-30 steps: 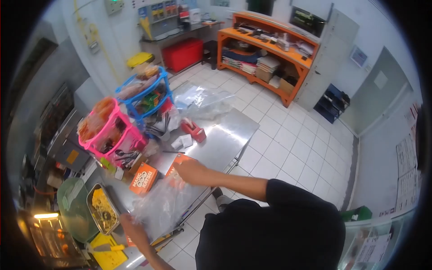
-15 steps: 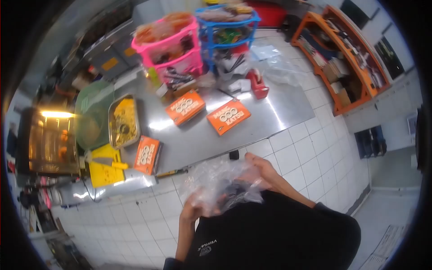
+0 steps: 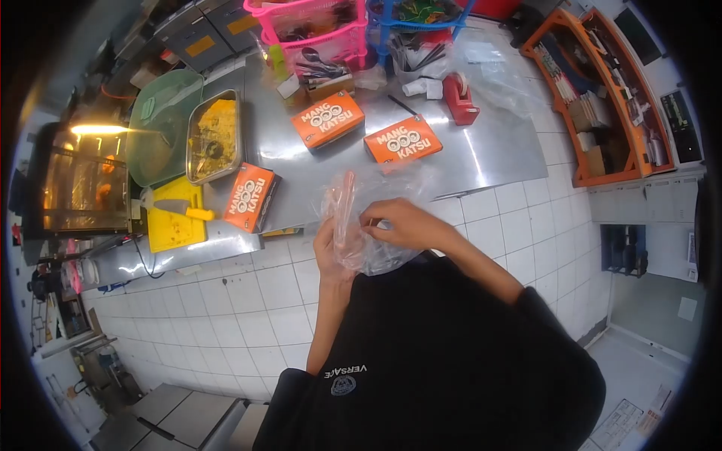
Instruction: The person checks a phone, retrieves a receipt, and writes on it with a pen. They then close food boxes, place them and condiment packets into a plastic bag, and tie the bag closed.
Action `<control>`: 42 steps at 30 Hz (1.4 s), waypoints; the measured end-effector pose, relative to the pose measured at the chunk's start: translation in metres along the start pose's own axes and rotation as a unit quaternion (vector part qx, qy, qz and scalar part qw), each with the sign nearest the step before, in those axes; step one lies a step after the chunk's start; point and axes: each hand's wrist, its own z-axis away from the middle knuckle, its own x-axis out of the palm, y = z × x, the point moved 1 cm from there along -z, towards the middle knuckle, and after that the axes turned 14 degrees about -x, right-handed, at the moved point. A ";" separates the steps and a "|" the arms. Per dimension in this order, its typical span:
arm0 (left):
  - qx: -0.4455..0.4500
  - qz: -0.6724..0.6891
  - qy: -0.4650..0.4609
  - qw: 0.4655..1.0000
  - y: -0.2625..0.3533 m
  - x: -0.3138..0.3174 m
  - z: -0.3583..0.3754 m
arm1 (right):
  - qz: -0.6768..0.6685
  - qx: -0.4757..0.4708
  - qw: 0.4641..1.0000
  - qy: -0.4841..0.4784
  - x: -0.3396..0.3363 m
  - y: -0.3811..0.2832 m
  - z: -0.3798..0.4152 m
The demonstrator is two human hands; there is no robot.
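A crumpled clear plastic bag (image 3: 387,259) is between my hands, in front of my chest. My left hand (image 3: 335,244) is wrapped in part by the film and grips it, with a finger pointing up behind the plastic. Pinching the bag from the other side is my right hand (image 3: 402,223), its fingertips bent close to the left hand. Just beyond the bag, an orange box (image 3: 404,141) lies on the steel table (image 3: 286,199). A second orange box (image 3: 329,120) sits behind it to the left, and a third orange box (image 3: 251,197) is nearer the left front edge.
A metal tray (image 3: 239,143) of yellow food stands at left, beside a green lid (image 3: 162,128) and a yellow cutting board (image 3: 177,233) with a yellow-handled knife (image 3: 199,213). Pink (image 3: 331,41) and blue (image 3: 395,30) racks stand behind, near a red tape dispenser (image 3: 460,101).
Both hands and the bag have risen toward the table edge. My right hand has come in from the bag's far right side to beside my left hand. The view has tilted down.
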 end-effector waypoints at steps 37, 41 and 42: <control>0.064 -0.738 0.448 0.501 0.075 -0.028 -0.084 | 0.298 -0.023 0.954 -0.022 -0.194 0.092 -0.075; -0.009 -0.668 0.456 0.589 0.085 -0.029 -0.110 | 0.070 -0.028 0.997 0.003 -0.189 0.018 -0.092; -0.040 -0.633 0.463 0.619 0.087 -0.028 -0.114 | 0.003 -0.011 1.000 0.004 -0.173 0.016 -0.101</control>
